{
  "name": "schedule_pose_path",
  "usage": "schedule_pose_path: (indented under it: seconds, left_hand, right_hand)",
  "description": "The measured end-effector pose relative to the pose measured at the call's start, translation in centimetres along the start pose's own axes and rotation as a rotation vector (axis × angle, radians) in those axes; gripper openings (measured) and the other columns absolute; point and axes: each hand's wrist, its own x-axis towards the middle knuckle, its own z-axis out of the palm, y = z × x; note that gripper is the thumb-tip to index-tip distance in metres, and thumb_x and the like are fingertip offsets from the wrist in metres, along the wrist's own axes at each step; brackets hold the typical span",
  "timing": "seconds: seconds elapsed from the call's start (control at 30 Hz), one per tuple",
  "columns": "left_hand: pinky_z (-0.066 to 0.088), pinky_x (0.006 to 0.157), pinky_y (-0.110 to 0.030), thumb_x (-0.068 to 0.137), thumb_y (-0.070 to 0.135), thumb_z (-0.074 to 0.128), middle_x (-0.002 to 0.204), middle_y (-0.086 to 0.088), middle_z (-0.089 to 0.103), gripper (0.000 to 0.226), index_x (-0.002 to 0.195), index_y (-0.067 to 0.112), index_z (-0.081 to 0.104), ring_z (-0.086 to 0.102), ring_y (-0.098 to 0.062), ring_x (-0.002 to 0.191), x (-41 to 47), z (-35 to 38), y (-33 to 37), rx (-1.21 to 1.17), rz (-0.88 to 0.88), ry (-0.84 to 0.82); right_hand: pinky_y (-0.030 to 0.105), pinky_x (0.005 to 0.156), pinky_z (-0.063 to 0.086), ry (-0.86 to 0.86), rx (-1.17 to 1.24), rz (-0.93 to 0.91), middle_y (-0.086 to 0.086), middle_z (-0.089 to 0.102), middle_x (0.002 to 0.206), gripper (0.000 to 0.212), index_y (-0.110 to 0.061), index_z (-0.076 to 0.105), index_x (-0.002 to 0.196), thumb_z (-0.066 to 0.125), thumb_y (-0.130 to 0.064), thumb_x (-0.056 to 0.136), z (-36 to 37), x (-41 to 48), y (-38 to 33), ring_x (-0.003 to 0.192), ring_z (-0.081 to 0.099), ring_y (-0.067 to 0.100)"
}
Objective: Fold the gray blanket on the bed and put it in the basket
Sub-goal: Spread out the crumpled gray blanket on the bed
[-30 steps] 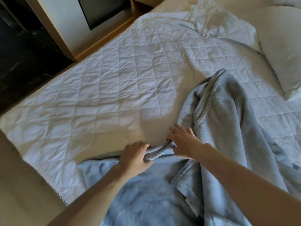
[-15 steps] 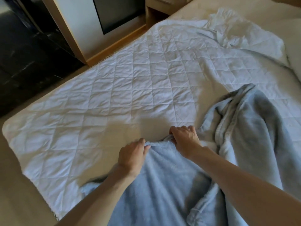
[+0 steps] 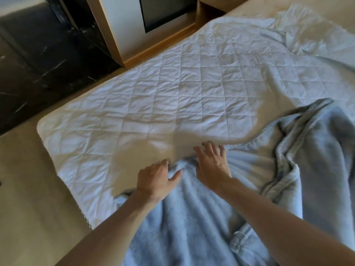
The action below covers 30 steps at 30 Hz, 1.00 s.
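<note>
The gray blanket [image 3: 221, 204] lies rumpled over the near right part of the bed [image 3: 172, 96], with a bunched ridge running up on the right. My left hand [image 3: 155, 179] grips the blanket's far edge, fingers curled into the fabric. Just to its right, my right hand [image 3: 211, 164] rests flat on the same edge with its fingers spread and straight. No basket is in view.
White crumpled bedding [image 3: 311, 33] lies at the bed's far right. A light wooden cabinet with a dark panel [image 3: 146, 22] stands beyond the bed. Dark marble [image 3: 42, 60] is at the left, and beige floor [image 3: 28, 198] runs along the bed's near left corner.
My right hand has let go of the blanket edge and spread flat on it. The left hand keeps its grip. The view has shifted, so more floor shows at the left.
</note>
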Motion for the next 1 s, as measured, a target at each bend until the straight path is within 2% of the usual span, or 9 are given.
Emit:
schedule_pose_path:
  seconds: [0.07,0.2,0.37,0.47,0.63,0.73,0.83,0.9,1.0]
  left_hand:
    - [0.047,0.078,-0.032,0.086,0.065,0.041,0.098,-0.002,0.069,0.053,0.110,0.021,0.055,0.065,-0.027,0.092,-1.8,-0.5,-0.7,0.008,-0.019,0.016]
    - [0.049,0.073,-0.030,0.086,0.060,0.039,0.084,-0.003,0.071,0.048,0.107,0.020,0.057,0.068,-0.027,0.082,-4.1,-0.3,-2.5,-0.017,0.054,0.064]
    - [0.054,0.064,-0.037,0.084,0.052,0.041,0.079,0.001,0.066,0.039,0.112,0.026,0.047,0.065,-0.027,0.070,-5.1,0.5,-4.6,-0.111,0.016,-0.063]
    - [0.051,0.061,-0.033,0.092,0.042,0.045,0.083,-0.003,0.067,0.034,0.120,0.023,0.048,0.065,-0.028,0.073,-5.7,0.4,-6.4,0.040,0.036,-0.023]
    - [0.047,0.050,-0.032,0.094,0.050,0.042,0.073,-0.004,0.064,0.038,0.108,0.017,0.053,0.062,-0.028,0.059,-5.8,-0.8,-9.5,0.120,0.140,0.036]
    - [0.046,0.056,-0.032,0.096,0.049,0.039,0.082,-0.003,0.066,0.036,0.110,0.018,0.050,0.064,-0.028,0.069,-6.0,-0.9,-9.2,0.155,0.170,0.027]
    - [0.046,0.070,-0.036,0.097,0.041,0.039,0.104,-0.007,0.061,0.032,0.113,0.014,0.047,0.063,-0.029,0.089,-5.9,-0.9,-7.1,0.179,0.187,0.014]
    - [0.044,0.079,-0.038,0.091,0.035,0.053,0.109,-0.008,0.056,0.032,0.113,0.013,0.049,0.059,-0.029,0.097,-6.2,-0.8,-5.2,0.214,0.245,0.037]
    - [0.048,0.078,-0.041,0.061,0.028,0.078,0.102,-0.012,0.059,0.051,0.104,0.008,0.060,0.059,-0.033,0.091,-6.9,-0.1,-2.0,0.200,0.430,0.064]
  right_hand:
    - [0.054,0.094,0.043,-0.017,0.065,-0.051,0.019,0.059,0.113,0.060,-0.010,0.063,0.108,0.077,-0.014,0.050,-0.2,-1.7,-1.7,0.110,0.056,0.038]
    - [0.056,0.093,0.045,-0.066,0.139,-0.102,0.027,0.055,0.125,0.068,-0.006,0.062,0.114,0.081,-0.015,0.049,0.1,-5.2,-4.8,0.119,0.053,0.043]
    - [0.050,0.101,0.042,-0.069,0.204,-0.132,0.026,0.041,0.142,0.064,-0.007,0.048,0.133,0.070,-0.017,0.074,1.3,-9.1,-8.0,0.131,0.041,0.041]
    - [0.050,0.110,0.030,-0.113,0.231,-0.108,0.024,0.029,0.150,0.067,-0.006,0.036,0.142,0.062,-0.019,0.082,1.9,-10.4,-9.3,0.139,0.028,0.037]
    - [0.045,0.118,0.004,-0.155,0.224,-0.105,0.015,0.007,0.158,0.061,-0.012,0.017,0.150,0.043,-0.030,0.097,2.0,-11.0,-11.5,0.146,0.004,0.030]
    - [0.045,0.119,0.006,-0.149,0.245,-0.059,0.016,0.008,0.158,0.060,-0.012,0.022,0.148,0.047,-0.028,0.096,2.0,-11.3,-12.0,0.146,0.003,0.030]
    - [0.046,0.118,0.010,-0.097,0.255,0.043,0.016,0.013,0.157,0.055,-0.015,0.030,0.144,0.050,-0.027,0.094,1.2,-12.3,-11.3,0.146,0.007,0.029]
    - [0.043,0.119,0.005,-0.098,0.228,0.131,0.014,0.007,0.158,0.055,-0.016,0.024,0.146,0.045,-0.027,0.096,0.3,-13.5,-10.1,0.146,0.003,0.028]
    - [0.043,0.117,0.005,-0.071,0.160,0.283,0.019,0.008,0.157,0.060,-0.013,0.022,0.148,0.048,-0.025,0.095,-1.2,-15.6,-8.0,0.146,0.006,0.031]
